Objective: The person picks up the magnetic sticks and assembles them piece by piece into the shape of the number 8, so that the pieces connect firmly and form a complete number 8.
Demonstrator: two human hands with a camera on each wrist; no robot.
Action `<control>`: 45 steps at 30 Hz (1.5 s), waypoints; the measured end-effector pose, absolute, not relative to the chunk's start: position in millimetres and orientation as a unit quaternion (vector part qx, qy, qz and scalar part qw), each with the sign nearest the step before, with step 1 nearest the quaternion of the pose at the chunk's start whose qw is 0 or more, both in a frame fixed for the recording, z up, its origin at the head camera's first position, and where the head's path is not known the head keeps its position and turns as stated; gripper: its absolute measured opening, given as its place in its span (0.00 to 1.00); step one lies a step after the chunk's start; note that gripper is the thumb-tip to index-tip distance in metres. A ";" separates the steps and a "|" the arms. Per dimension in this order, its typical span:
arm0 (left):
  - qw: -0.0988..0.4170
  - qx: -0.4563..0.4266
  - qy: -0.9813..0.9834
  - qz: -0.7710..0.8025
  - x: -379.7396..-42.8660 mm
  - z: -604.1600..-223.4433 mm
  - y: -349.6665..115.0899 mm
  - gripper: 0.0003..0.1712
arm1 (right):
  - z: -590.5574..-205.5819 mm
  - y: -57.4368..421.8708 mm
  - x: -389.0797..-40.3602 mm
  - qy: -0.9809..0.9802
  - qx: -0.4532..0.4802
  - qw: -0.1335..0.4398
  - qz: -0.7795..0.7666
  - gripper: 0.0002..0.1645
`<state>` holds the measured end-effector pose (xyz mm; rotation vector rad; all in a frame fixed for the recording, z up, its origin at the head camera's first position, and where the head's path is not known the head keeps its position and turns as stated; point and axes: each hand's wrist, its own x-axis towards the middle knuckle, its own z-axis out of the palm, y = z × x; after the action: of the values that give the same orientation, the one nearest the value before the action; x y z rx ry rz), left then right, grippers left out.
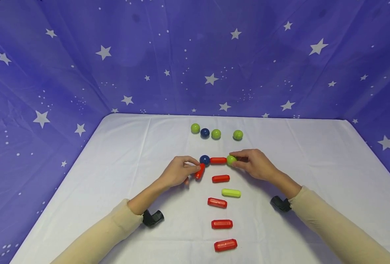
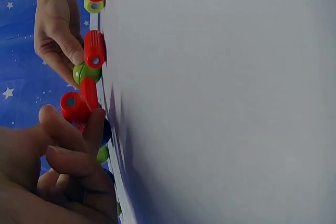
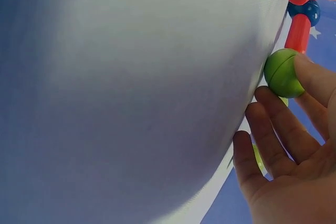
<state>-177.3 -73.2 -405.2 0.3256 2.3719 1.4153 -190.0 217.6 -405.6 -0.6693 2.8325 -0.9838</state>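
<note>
A blue ball (image 1: 204,160), a red rod (image 1: 218,160) and a green ball (image 1: 231,160) form a row across the white table. Between thumb and fingers, my left hand (image 1: 176,171) pinches a second red rod (image 1: 199,172), tilted, its upper end right at the blue ball. My right hand (image 1: 255,164) holds the green ball at the row's right end, thumb and index finger on either side. In the right wrist view its other fingers (image 3: 273,135) spread below the green ball (image 3: 283,73). The left wrist view shows the held rod's round end (image 2: 71,102) beyond my fingertips.
Toward the back lie a blue ball (image 1: 205,133) and three green balls, one (image 1: 238,135) set apart to the right. Nearer me, several red rods (image 1: 222,224) and one yellow-green rod (image 1: 231,193) lie in a loose column between my arms. A starry purple cloth (image 1: 211,79) hangs behind the table.
</note>
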 end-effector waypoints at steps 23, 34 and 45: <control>0.208 0.120 0.825 0.511 -176.0 -406.9 -64.4 0.12 | -407.7 218.8 -189.8 0.922 -0.211 0.032 -0.324 0.24; 0.207 0.116 0.827 0.509 -175.1 -407.2 -65.6 0.11 | -406.9 218.1 -189.6 0.922 -0.209 0.035 -0.324 0.23; 0.207 0.112 0.832 0.503 -175.2 -408.7 -68.5 0.13 | -406.6 217.8 -188.8 0.920 -0.211 0.034 -0.327 0.23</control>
<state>-175.2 -68.5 -408.7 0.3114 2.3160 1.3993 -188.8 217.8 -406.6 -0.6482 2.8308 -1.0065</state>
